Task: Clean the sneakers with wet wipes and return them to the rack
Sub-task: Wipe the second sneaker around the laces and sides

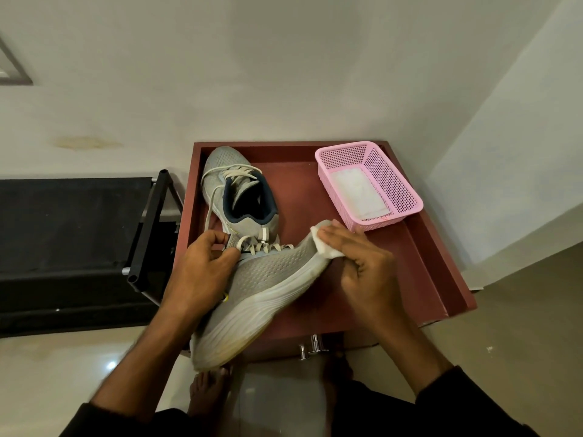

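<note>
Over the counter (pixel 419 247), the left hand (pixel 205 263) grips the shoe (pixel 268 279) by its laces, toe pointing right, where the right hand (pixel 362 263) pinches a wipe (pixel 325 244) on it.

A home interior, probably an entryway corner: plain white walls (pixel 284 74), glossy tiled floor (pixel 94 357), a black fabric shoe rack (pixel 63 241) beside a low red-brown cabinet (pixel 426 263) with metal handles (pixel 312 345), and a bare foot (pixel 205 392) on the floor.
</note>
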